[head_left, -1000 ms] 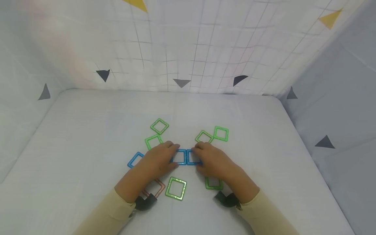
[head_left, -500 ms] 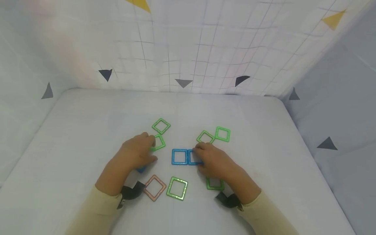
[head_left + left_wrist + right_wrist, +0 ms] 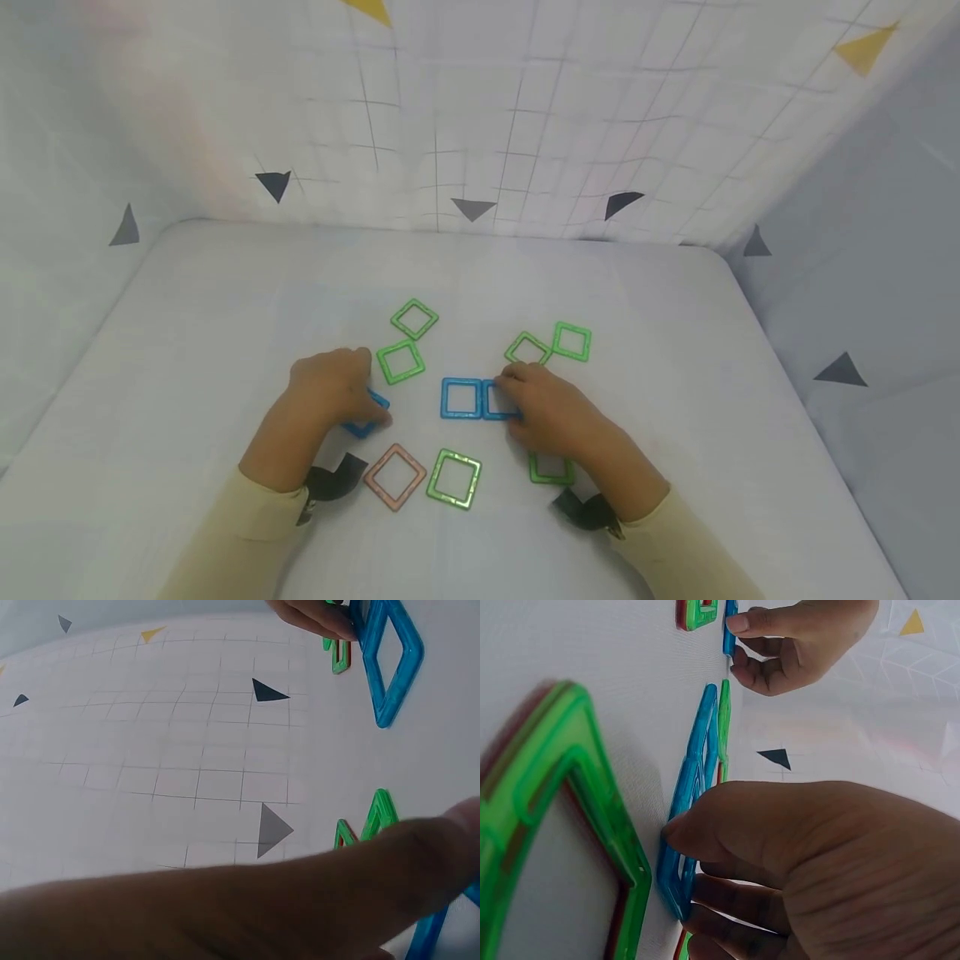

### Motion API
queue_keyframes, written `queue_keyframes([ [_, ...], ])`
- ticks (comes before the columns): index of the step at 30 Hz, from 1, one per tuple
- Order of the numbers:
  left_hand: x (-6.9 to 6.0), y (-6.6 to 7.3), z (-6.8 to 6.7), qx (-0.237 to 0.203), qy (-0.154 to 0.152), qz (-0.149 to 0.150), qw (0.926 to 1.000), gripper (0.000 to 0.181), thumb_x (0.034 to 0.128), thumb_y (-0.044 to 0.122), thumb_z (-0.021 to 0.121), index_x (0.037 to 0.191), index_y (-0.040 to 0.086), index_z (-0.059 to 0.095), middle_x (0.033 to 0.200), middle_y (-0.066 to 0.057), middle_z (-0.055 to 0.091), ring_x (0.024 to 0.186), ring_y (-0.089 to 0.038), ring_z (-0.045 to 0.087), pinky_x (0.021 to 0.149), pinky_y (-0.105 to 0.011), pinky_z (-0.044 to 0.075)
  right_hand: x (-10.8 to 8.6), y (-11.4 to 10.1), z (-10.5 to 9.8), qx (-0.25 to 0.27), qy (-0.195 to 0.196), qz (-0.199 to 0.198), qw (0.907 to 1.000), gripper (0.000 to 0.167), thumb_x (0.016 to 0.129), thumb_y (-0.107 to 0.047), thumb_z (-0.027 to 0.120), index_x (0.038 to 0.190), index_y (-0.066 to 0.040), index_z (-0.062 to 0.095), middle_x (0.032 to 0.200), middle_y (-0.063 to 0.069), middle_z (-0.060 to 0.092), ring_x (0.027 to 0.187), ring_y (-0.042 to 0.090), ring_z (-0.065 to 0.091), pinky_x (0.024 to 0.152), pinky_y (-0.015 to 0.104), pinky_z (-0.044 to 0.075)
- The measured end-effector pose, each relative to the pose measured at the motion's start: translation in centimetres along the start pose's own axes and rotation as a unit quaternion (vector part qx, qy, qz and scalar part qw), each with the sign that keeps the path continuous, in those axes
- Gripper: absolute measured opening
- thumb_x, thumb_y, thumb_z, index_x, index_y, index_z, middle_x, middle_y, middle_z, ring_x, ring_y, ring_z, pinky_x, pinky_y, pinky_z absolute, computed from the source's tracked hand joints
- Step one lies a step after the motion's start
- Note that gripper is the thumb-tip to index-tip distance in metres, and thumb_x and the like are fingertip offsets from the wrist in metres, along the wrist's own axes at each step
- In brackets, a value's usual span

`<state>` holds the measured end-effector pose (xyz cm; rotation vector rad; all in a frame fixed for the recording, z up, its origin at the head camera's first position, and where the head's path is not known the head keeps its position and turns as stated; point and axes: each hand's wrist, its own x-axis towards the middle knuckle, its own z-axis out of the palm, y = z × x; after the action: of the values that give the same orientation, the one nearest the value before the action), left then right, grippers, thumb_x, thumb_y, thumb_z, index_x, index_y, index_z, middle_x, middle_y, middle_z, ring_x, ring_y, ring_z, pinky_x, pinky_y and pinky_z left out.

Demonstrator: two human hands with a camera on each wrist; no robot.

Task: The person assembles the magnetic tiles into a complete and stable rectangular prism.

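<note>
Two blue square frames lie side by side, edges touching, at the middle of the table in the head view: a left one (image 3: 461, 416) and a right one (image 3: 497, 416). My right hand (image 3: 558, 412) grips the right one by opposite edges, thumb and fingers on its rim, as the right wrist view also shows. Farther left, my left hand (image 3: 322, 396) holds a separate blue square frame (image 3: 363, 432) between thumb and fingers, covering part of it. In the right wrist view, the left hand (image 3: 799, 645) has its thumb against that blue frame (image 3: 730, 637).
Green square frames lie behind the hands, at left (image 3: 401, 362) and right (image 3: 572, 342). In front are a reddish frame (image 3: 395, 477), a green one (image 3: 454, 479) and another green one (image 3: 552, 479) partly under the right hand. A white wall (image 3: 480, 108) stands behind the table.
My left hand has left the joined blue pair, moved left and now holds the separate blue frame. The green frame beside it is uncovered. My right hand has stayed on its blue frame.
</note>
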<state>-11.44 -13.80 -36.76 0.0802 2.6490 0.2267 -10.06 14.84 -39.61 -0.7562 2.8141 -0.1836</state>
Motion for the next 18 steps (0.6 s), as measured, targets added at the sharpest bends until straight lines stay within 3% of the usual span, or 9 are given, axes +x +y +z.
queue_keyframes([
  [8,0.0,0.29,0.23,-0.001,0.007,0.002,1.0,0.046,0.0714,0.039,0.087,0.094,0.01,0.059,0.076,-0.002,0.06,0.069,-0.022,0.056,0.064,-0.036,0.042,-0.01,0.1,0.07,0.005,0.001,-0.001,1.0,0.058,0.083,-0.019,0.077,0.138,-0.011,0.059,0.14,0.003,0.056,0.13,0.019,0.051,0.109,0.035,0.045],
  [18,-0.03,0.66,0.26,-0.018,-0.001,0.007,0.9998,0.04,0.0725,0.028,0.085,0.097,0.006,0.061,0.079,-0.004,0.06,0.074,-0.023,0.056,0.064,-0.035,0.046,0.05,0.14,0.0,0.001,0.0,-0.001,1.0,0.06,0.084,-0.02,0.078,0.139,-0.011,0.058,0.141,0.002,0.055,0.132,0.019,0.05,0.11,0.034,0.044],
])
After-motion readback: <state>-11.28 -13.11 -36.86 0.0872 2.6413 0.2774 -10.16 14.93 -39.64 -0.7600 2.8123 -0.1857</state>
